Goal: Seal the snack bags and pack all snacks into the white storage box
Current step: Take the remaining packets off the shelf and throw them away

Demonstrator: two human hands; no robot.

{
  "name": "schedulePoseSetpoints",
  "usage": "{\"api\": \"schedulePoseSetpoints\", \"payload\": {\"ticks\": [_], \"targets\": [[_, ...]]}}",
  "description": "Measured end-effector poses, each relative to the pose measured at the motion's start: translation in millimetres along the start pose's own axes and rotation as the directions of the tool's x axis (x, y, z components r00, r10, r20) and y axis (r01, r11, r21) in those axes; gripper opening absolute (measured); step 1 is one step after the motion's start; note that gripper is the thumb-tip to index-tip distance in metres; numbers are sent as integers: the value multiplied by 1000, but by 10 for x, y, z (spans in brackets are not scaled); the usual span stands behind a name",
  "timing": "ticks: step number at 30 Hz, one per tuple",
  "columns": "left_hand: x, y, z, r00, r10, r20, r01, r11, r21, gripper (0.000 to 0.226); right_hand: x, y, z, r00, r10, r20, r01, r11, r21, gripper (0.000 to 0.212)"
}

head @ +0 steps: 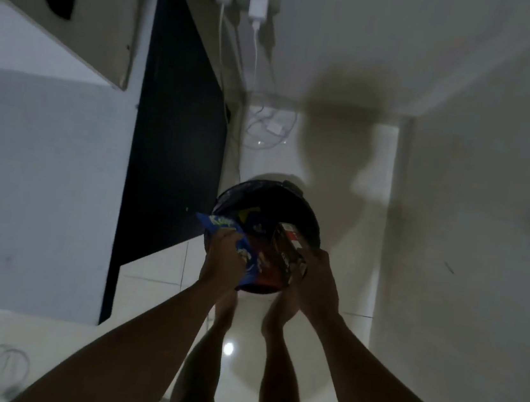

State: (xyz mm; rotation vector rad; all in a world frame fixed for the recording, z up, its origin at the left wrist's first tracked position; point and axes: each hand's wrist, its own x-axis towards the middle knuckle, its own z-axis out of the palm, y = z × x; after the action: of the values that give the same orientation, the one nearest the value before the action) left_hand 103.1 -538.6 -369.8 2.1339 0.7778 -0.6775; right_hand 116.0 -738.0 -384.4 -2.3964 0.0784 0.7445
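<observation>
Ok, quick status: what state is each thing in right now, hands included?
Left hand: closed on the blue snack bag, held over the bin.
Right hand: closed on the dark snack box, tilted.
Round dark bin: open on the floor, wrappers inside.
White chargers: plugged into the wall socket, cables hanging.
White storage box: not in view.

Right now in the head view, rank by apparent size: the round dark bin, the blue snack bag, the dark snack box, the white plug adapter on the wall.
1. Round dark bin
2. Blue snack bag, partly hidden by the left hand
3. Dark snack box; close to the bag, so unsure
4. White plug adapter; farther away, so shrunk
</observation>
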Motion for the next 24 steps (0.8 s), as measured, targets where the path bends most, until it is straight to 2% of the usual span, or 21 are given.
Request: {"api": "schedulePoseSetpoints", "payload": {"ticks": [5, 9, 14, 17, 21, 24], "targets": [[414, -121, 321, 999, 27, 27, -28, 999, 47, 45, 389, 187, 229, 998, 30, 51, -30, 999, 16, 38], [599, -166, 524, 992, 31, 119, -38, 997, 61, 44, 582, 268, 375, 997, 14, 75, -16, 1000, 26, 44], [601, -259, 642, 974, 42, 224, -59, 996, 73, 48, 704, 327, 466, 991, 3, 137, 2, 999, -38, 37], [471, -209, 587, 975, 49, 218, -68, 995, 78, 48, 659, 247, 361, 990, 28, 140, -21, 999, -48, 30], [154, -9, 344, 985, 56, 163, -70, 994, 83, 46, 444, -17, 24, 990, 42, 131, -36, 998, -48, 34], [-156, 245, 11, 987, 94, 133, -109, 987, 117, 33, 189, -295, -330, 994, -27, 104, 31, 999, -42, 34]]}}
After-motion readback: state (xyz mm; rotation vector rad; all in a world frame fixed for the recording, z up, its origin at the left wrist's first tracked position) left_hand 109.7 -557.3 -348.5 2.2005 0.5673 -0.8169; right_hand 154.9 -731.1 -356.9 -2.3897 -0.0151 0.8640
